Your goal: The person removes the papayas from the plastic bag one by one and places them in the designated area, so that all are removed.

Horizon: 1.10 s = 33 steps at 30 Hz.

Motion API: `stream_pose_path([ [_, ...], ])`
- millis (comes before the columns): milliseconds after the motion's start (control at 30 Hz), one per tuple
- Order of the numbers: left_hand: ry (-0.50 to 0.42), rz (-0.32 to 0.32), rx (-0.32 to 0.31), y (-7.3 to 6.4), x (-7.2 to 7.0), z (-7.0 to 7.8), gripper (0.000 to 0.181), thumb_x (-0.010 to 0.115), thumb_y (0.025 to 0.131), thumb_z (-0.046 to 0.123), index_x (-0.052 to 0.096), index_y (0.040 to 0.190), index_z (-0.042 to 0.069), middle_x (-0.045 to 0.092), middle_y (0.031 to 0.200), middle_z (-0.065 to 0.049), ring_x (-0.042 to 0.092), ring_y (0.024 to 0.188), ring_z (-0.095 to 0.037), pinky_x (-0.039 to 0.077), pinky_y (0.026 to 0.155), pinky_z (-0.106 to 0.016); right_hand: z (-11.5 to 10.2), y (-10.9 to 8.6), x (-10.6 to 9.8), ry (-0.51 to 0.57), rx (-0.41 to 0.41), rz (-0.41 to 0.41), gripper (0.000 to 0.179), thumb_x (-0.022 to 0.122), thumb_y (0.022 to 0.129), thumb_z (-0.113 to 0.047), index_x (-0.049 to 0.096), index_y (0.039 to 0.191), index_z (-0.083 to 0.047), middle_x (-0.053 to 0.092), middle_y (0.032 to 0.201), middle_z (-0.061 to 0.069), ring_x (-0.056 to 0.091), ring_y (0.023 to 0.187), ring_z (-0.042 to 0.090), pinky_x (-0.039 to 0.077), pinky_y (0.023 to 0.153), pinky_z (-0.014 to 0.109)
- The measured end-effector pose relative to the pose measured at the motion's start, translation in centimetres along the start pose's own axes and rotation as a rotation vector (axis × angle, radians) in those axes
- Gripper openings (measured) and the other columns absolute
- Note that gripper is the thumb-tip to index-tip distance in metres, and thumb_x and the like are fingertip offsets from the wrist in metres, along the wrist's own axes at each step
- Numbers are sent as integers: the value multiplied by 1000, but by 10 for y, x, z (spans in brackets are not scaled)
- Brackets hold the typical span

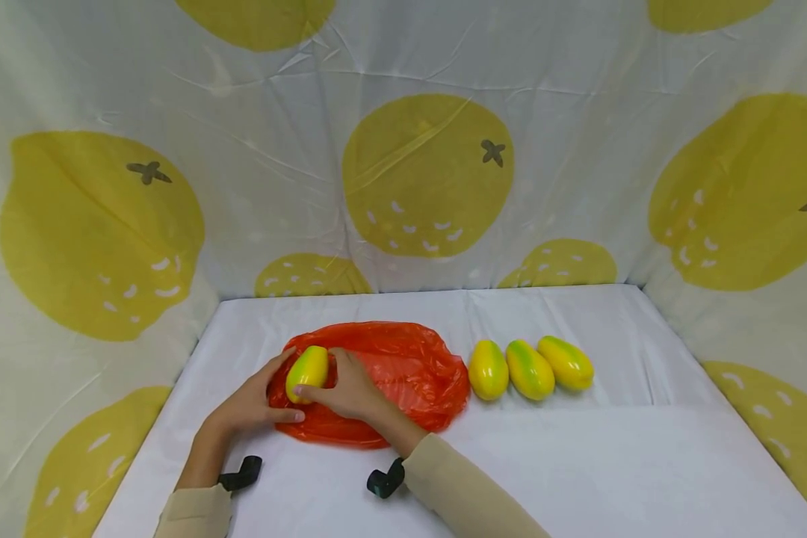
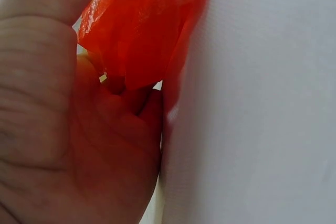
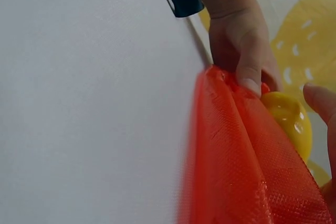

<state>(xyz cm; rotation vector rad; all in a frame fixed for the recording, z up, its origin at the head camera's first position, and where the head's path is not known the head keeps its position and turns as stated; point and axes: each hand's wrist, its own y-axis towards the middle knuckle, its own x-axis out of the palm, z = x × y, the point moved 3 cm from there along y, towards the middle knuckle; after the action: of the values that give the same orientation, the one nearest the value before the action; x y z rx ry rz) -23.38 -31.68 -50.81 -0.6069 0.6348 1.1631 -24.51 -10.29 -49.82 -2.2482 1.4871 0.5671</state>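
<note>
A red plastic bag (image 1: 403,373) lies spread on the white surface, its mouth facing up. My left hand (image 1: 252,400) grips the bag's left edge; in the left wrist view the bag's film (image 2: 144,30) lies between its thumb and fingers. At that left end, a yellow papaya (image 1: 308,371) with a green streak stands tilted inside the bag's rim. My right hand (image 1: 353,388) holds this papaya, thumb across its front and fingers at its right side. In the right wrist view the papaya (image 3: 296,124) shows behind the red film, partly hidden.
Three more papayas lie in a row right of the bag: one near its edge (image 1: 488,370), a middle one (image 1: 530,370) and an outer one (image 1: 566,363). A curtain (image 1: 276,179) printed with lemons encloses the white table (image 1: 612,463) at the back and sides.
</note>
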Motion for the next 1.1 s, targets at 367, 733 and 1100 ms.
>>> stream_pose_path([
  [367,-30,5,12,7,3,4,116,89,74,49,19,165,29,27,168,-15,27,152,-46,32,114,-74,-7,6,-5,-5,-44,-3,84,78,84,-56,42,150,-20,56,137,-4,58,116,11,58,96,32],
  [733,6,0,-44,-3,1,2,120,89,73,52,18,165,26,29,167,-17,30,149,-47,42,109,-70,-2,-7,-11,23,-58,-32,81,78,84,-54,43,150,-23,58,137,-6,58,114,11,58,97,35],
  [1100,9,6,-68,-2,0,5,120,88,74,53,17,166,21,29,167,-20,30,149,-49,42,110,-70,4,-20,-32,51,-92,-44,83,80,84,-48,40,153,-24,58,133,-5,58,108,9,59,91,31],
])
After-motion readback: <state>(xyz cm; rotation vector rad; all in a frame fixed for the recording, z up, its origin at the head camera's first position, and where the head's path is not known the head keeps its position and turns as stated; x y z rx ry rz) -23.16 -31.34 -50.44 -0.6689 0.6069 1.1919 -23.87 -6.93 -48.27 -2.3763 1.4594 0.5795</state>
